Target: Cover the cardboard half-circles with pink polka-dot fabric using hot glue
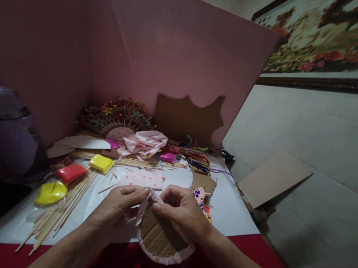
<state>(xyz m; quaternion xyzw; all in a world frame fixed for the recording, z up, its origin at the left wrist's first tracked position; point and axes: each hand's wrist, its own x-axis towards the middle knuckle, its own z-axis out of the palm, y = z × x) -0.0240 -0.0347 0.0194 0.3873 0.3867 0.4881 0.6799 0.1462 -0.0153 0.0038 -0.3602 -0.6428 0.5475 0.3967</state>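
Observation:
Between my hands is a rounded brown cardboard piece (164, 234) with pale dotted fabric folded over its rim. My left hand (121, 204) pinches the fabric edge at the top left of the piece. My right hand (182, 210) grips the top edge, its thumb pressed on the folded fabric. Both hands are closed and close together. A scrap of pink dotted fabric (144, 177) lies on the white sheet just beyond them. Right of my right hand, patterned cloth with purple flowers (201, 197) is partly hidden by the hand.
Bundled wooden sticks (65, 206) lie at left beside yellow (101, 163) and red (71, 172) clay packets. A purple bin (10, 138) stands far left. Crumpled pink cloth (146, 142), a decorated fan shape (120, 117) and cut cardboard (186, 119) are at the back, against a pink panel (179, 47).

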